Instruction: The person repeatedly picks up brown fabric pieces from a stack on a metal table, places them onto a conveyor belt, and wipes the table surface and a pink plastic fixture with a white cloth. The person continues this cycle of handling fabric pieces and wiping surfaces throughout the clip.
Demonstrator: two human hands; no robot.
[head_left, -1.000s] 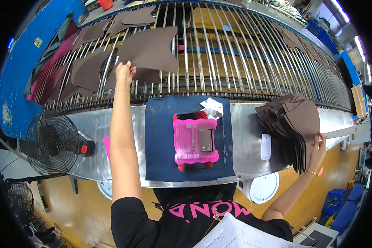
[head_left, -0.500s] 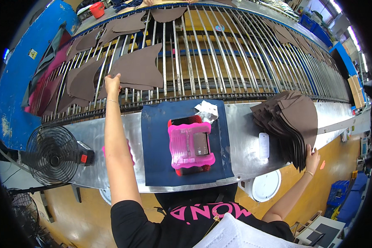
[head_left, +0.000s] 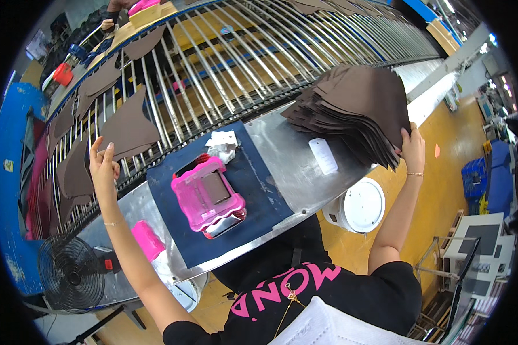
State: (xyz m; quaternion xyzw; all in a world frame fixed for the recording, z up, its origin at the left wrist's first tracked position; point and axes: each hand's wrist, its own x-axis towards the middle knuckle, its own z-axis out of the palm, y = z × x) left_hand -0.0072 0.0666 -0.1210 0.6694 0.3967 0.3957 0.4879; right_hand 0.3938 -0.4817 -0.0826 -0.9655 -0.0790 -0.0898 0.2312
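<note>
My left hand [head_left: 105, 167] is raised near the front edge of the rod conveyor [head_left: 181, 98], its fingers apart and nothing in them. Just beyond it, a dark brown cut piece [head_left: 133, 129], flat like leather or fabric, lies across the metal rods. My right hand [head_left: 412, 150] pinches the near right edge of a fanned stack of similar brown pieces [head_left: 368, 103] on the metal table. Between my hands, a pink scalloped cutting die or template [head_left: 198, 198] with a brown rectangle in its middle rests on a dark blue mat [head_left: 259, 201].
Crumpled white paper [head_left: 223, 144] lies on the mat and a white tag [head_left: 323, 155] beside the stack. A black wire fan [head_left: 72, 273] and a pink piece [head_left: 148, 240] are at the left. Below the table's edge stands a white bucket [head_left: 360, 207]. Another person's hand [head_left: 107, 24] shows beyond the conveyor.
My left hand has come off the brown piece on the rods, and its fingers have opened. The view has turned toward the right. My right hand stays at the stack's edge.
</note>
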